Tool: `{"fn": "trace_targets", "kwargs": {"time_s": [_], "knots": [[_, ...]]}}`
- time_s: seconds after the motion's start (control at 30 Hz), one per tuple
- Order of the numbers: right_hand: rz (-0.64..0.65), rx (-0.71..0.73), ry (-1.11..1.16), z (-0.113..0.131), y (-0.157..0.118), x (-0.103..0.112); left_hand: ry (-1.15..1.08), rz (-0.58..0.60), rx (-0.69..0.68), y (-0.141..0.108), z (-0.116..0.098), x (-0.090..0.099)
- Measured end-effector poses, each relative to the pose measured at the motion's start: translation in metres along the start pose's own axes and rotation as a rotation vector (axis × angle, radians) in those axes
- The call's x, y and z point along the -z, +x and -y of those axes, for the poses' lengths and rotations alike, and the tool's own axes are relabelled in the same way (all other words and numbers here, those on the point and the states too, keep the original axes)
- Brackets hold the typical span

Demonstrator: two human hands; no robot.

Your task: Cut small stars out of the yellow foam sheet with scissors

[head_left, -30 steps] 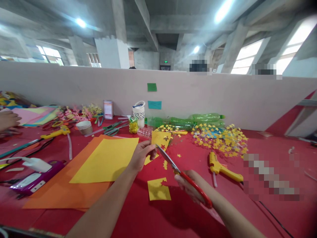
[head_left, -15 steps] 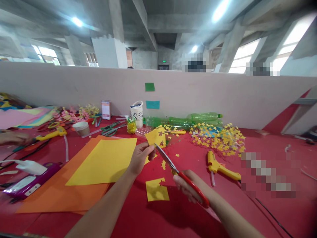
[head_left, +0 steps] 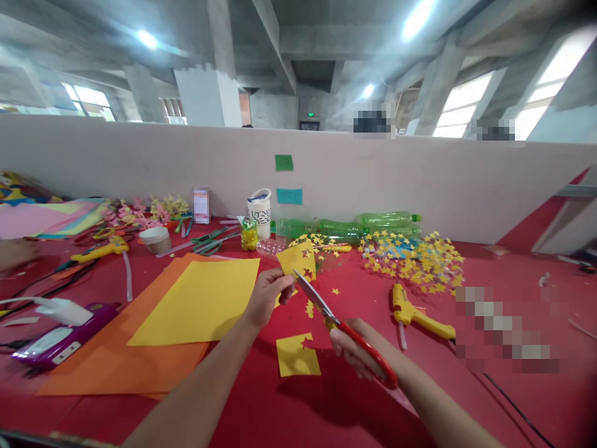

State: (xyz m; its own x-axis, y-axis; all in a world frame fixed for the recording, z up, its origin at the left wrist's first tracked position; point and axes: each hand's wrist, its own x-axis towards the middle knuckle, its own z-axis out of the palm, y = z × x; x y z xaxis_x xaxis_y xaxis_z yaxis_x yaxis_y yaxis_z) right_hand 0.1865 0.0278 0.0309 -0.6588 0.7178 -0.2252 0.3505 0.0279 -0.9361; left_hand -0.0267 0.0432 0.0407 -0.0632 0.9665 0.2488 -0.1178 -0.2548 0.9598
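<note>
My left hand [head_left: 268, 295] pinches a small yellow sheet [head_left: 293, 258] with star-shaped cut-outs along its right side. In my right hand [head_left: 361, 348] is a pair of red-handled scissors [head_left: 368, 351], fingers wrapped around the handles. The scissor blades [head_left: 310, 291] point up and left, their tips at the lower edge of the sheet by my left thumb. Whether the blades touch the paper I cannot tell. Below lies another yellow square [head_left: 298, 358] with a notch cut in its top edge. A loose yellow star [head_left: 336, 291] rests on the red table [head_left: 354, 398].
Large yellow [head_left: 200, 305] and orange sheets [head_left: 93, 373] lie left, beside a purple power strip [head_left: 65, 345]. A yellow glue gun [head_left: 420, 317] lies right. Behind are star strands [head_left: 420, 264], green bottles [head_left: 340, 230] and a white cup [head_left: 259, 214]. Another person's blurred hand [head_left: 16, 252] is far left.
The view has shifted slightly. My hands, the sheet and the scissors keep nearly the same pose. At far left, the other person's hand has drawn back from the yellow glue gun there.
</note>
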Motion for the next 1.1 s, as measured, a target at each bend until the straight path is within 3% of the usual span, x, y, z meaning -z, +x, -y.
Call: {"fn": "trace_targets", "kwargs": {"time_s": [0.43, 1.1], "knots": [[0.001, -0.033, -0.022, -0.003, 0.001, 0.002, -0.120, 0.010, 0.101, 0.002, -0.001, 0.003], [-0.075, -0.042, 0.045, -0.003, 0.003, -0.010, -0.018, 0.034, -0.035, 0.001, 0.003, -0.002]]}}
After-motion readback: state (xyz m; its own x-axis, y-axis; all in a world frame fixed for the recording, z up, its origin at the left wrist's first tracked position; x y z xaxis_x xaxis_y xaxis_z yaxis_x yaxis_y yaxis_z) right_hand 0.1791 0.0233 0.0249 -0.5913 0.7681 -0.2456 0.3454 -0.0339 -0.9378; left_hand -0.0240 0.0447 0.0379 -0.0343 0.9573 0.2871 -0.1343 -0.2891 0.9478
